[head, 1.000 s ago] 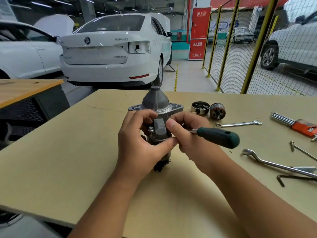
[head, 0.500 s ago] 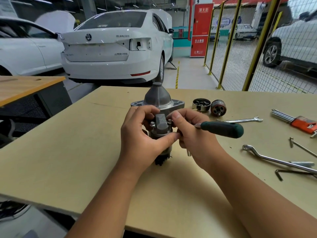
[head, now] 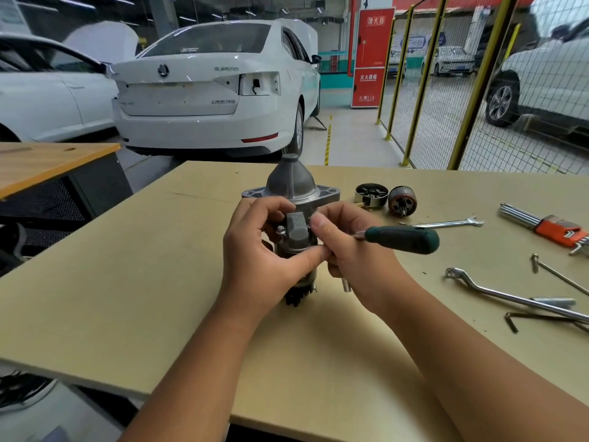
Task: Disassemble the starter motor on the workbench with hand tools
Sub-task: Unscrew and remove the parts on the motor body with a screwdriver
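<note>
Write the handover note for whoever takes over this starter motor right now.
Left hand: grips the starter motor, held upright on the workbench.
Right hand: holds the green-handled driver while its fingers touch the motor.
Done: armature and round cap already off, lying behind.
Left: the remaining housing. Wrenches and hex keys lie to the right.

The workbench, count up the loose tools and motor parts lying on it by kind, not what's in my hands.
Wrenches: 2
Hex key sets: 1
Loose hex keys: 1
Long bolts: 1
Motor parts: 2
Total: 7
</note>
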Available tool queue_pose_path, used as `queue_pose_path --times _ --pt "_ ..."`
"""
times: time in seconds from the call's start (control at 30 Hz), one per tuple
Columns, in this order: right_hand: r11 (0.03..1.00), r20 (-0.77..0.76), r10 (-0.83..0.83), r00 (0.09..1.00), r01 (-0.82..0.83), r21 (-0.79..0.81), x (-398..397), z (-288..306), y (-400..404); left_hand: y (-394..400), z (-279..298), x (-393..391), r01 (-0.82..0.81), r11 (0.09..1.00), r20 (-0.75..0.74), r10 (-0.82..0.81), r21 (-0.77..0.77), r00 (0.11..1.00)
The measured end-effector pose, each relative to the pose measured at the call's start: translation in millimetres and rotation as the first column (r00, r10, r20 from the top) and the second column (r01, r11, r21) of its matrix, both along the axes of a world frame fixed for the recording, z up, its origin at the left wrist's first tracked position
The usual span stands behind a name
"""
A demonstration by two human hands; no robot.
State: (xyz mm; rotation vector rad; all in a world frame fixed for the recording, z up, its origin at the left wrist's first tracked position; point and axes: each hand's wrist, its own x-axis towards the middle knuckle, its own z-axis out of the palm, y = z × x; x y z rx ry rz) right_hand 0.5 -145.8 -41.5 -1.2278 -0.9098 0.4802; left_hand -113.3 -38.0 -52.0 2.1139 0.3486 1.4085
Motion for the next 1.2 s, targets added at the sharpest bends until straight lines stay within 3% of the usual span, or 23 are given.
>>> queue_pose_path --times 0.13,0.3,0.47,0.6,0.73,0.83,0.97,1.2 --pt "1.0 -0.047 -0.009 0.999 0.008 -0.017 1.8 -3.5 0.9 1.2 -0.6 0.3 0.005 1.0 0.003 -0.005 -0.006 1.0" --pt "0.999 -0.002 0.035 0.999 -0.035 0.016 0.3 -2.6 -0.5 3.0 -1.4 0.7 -0.006 1.0 0.003 0.005 0.014 1.0" --pt "1.0 -0.08 0.025 0.997 -0.025 -0.007 1.9 -3.8 1.1 2.7 -0.9 0.3 -0.001 1.0 -0.001 0.001 0.011 1.0" --pt "0.998 -0.029 0.058 0.998 -0.057 0.009 1.3 -4.6 0.3 1.5 -0.6 0.1 -0.009 1.0 -0.002 0.009 0.017 1.0" --pt "0.998 -0.107 0.058 0.993 -0.055 0.025 1.1 -6.9 2.8 0.6 0.2 -0.8 -0.003 1.0 0.004 0.003 0.009 1.0" --pt "0.997 -0.042 0.076 0.996 -0.074 0.033 -0.9 -5.0 0.1 0.6 -0.1 -0.6 -0.011 1.0 0.005 0.011 0.023 1.0" --pt "0.998 -0.117 0.052 0.992 -0.049 0.026 -1.5 -5.5 3.3 -1.0 2.6 -1.4 -0.006 1.0 0.009 0.006 -0.006 1.0" --pt "1.0 -0.041 -0.019 0.999 0.019 0.007 -2.6 -5.4 4.1 -1.5 1.8 -1.3 -0.008 1.0 -0.004 0.008 -0.005 1.0"
